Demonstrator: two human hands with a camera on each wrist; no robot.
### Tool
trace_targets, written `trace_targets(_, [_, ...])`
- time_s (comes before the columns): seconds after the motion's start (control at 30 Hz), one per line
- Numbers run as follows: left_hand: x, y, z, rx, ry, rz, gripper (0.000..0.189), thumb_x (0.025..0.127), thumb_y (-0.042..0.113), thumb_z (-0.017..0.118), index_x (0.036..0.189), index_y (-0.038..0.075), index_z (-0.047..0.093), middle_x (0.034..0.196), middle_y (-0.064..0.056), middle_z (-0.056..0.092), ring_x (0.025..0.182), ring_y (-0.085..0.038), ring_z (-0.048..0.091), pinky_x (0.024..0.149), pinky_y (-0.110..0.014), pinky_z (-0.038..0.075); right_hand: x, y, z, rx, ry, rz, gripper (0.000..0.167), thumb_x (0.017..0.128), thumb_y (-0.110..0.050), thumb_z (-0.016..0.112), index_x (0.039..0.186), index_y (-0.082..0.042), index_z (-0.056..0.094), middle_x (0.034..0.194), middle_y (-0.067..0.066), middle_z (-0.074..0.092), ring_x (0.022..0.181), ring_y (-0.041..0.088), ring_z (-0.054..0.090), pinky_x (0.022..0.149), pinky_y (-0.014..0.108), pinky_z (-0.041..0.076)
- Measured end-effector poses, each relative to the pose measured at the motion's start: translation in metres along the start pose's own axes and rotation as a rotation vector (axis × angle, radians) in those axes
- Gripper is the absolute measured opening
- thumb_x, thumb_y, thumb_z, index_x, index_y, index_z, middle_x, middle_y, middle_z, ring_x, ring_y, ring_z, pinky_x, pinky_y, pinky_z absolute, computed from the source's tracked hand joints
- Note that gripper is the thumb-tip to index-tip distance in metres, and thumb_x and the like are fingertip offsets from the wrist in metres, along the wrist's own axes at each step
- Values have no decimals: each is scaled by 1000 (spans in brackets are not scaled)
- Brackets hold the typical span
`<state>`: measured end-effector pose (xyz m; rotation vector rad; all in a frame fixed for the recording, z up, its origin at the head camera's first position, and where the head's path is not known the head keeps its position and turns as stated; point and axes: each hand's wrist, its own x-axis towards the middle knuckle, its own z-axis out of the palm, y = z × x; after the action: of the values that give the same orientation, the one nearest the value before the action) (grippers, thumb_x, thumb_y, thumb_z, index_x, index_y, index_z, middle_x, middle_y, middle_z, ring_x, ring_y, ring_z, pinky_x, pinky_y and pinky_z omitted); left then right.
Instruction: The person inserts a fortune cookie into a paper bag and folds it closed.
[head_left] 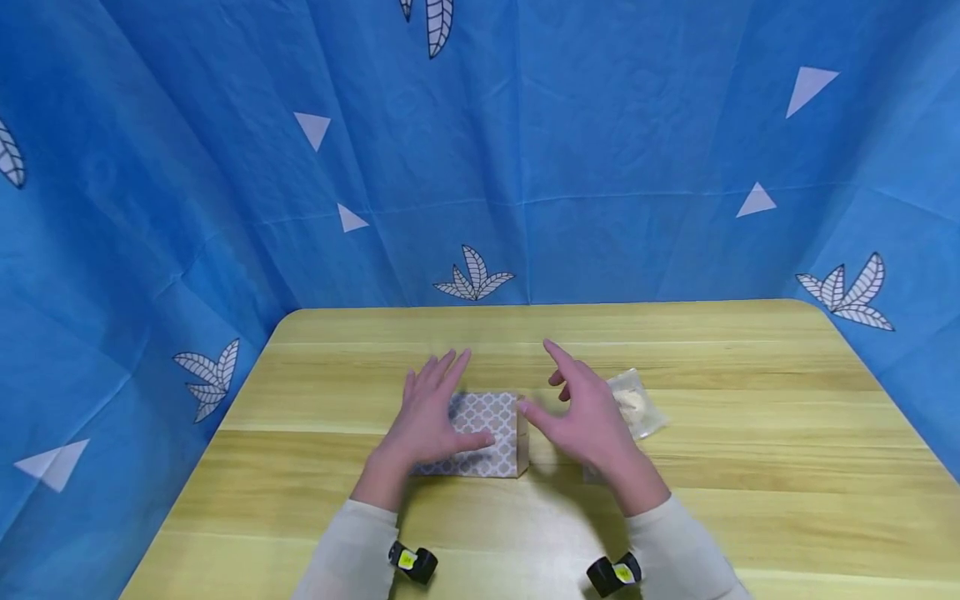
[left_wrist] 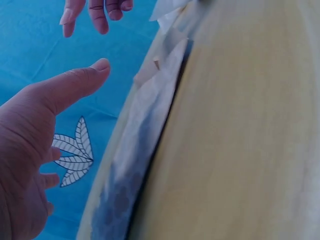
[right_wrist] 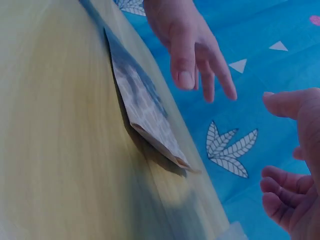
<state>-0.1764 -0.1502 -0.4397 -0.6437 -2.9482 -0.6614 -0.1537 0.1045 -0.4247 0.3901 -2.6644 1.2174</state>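
Observation:
A flat paper bag (head_left: 498, 417) with a grey and white lattice pattern lies on the table. Above its left part hovers my left hand (head_left: 429, 421), fingers spread and thumb pointing right across the pattern. My right hand (head_left: 588, 417) is held just past the bag's right end, its thumb near that edge and its index finger extended. Both wrist views show a gap between the hands and the paper bag (right_wrist: 142, 100). Neither hand holds anything. Partly hidden behind the right hand is a clear plastic bag (head_left: 636, 404) with something pale inside.
The wooden table (head_left: 750, 467) has rounded far corners. A blue curtain (head_left: 600, 150) with leaf and triangle prints hangs behind it and along both sides. A bit of clear plastic (head_left: 592, 475) shows beside the right wrist.

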Motion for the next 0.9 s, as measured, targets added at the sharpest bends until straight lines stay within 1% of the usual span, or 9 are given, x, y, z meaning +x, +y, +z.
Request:
trace_targets(0.1, [-1,-1,6,-16,-5,3,127,65,66,83,162,26,12,164,-10,18,148,-38,11,115,-62,3,-1,-1,7,40,-19,-12,83,84,-38,79,154,-16,40,101,8,62,83,24,58,68,36,49])
trace_targets(0.2, [-1,-2,12,-35,-6,13,126,65,64,85,162,21,17,163,-12,23,147,-39,16,115,-62,4,-3,-2,15,68,-44,-15,77,84,-31,80,150,-12,45,95,8,62,77,21,57,66,35,49])
trace_targets(0.43, [-3,-4,20,-104,-44,4,123,65,63,86,160,17,23,162,-11,26,147,-39,18,115,-62,3,-7,1,29,90,-102,-11,65,82,-22,82,140,-9,55,84,3,61,65,14,54,62,32,49])
trace_targets(0.57, [-4,-8,23,-111,-66,6,124,62,66,85,160,18,25,161,-11,27,146,-40,18,114,-63,4,-9,3,34,89,-132,-9,60,82,-20,82,135,-7,58,78,-1,59,65,13,53,62,32,49])
trace_targets(0.7, [-5,-10,25,-110,-89,-5,127,59,71,84,160,20,25,162,-10,26,146,-40,17,114,-64,3,-10,7,39,84,-163,12,57,82,-18,81,133,-7,59,75,-6,56,65,11,52,62,31,49])
trace_targets(0.9, [-4,-11,27,-95,-120,-9,126,56,70,85,159,23,29,161,-9,27,147,-40,16,113,-64,1,-11,12,43,94,-169,22,52,82,-12,80,130,-5,62,76,-4,56,67,12,52,63,32,48])
